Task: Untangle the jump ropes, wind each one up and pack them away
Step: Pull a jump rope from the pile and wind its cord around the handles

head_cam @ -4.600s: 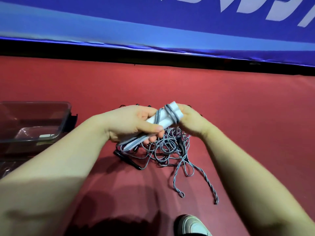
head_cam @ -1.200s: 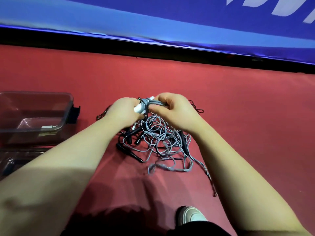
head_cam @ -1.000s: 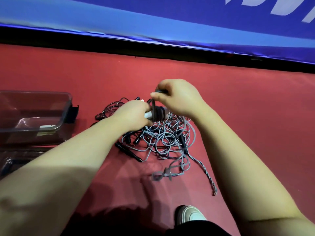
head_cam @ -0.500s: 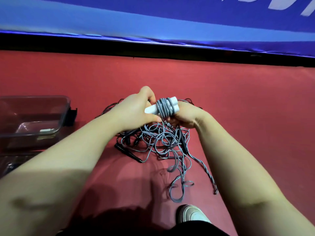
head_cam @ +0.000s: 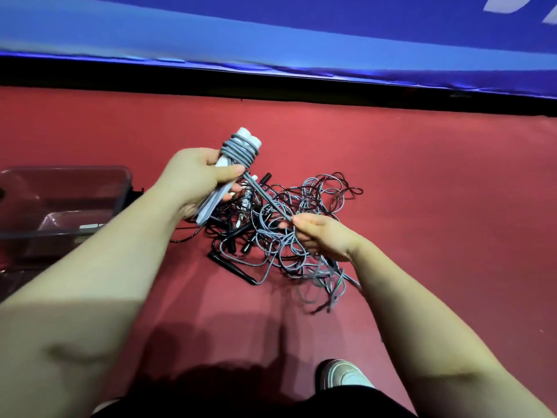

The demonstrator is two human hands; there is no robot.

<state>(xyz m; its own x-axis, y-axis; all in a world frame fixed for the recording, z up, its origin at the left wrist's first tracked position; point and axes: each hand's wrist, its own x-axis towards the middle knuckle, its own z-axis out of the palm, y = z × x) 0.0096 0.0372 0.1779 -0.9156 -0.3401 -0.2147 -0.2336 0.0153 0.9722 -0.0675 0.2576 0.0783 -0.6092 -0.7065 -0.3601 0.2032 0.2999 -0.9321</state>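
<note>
My left hand [head_cam: 197,179] grips a pair of white jump-rope handles [head_cam: 247,138] held side by side, tilted up and to the right. Several turns of grey cord [head_cam: 241,152] are wound round their upper end. From the coil a taut stretch of doubled grey cord [head_cam: 268,202] runs down to my right hand [head_cam: 324,238], which pinches it. Under both hands a tangle of grey and black jump ropes [head_cam: 301,212] lies on the red floor, with a black handle [head_cam: 233,268] sticking out at its near left.
A clear plastic bin [head_cam: 64,203] stands on the floor at the left. A blue padded barrier [head_cam: 271,46] with a black base runs along the far side. My shoe [head_cam: 342,375] shows at the bottom. The red floor [head_cam: 437,191] spreads to the right.
My left hand has swung the wound handles up and left. My right hand has dropped to the right and drawn the grey cord taut away from the coil.
</note>
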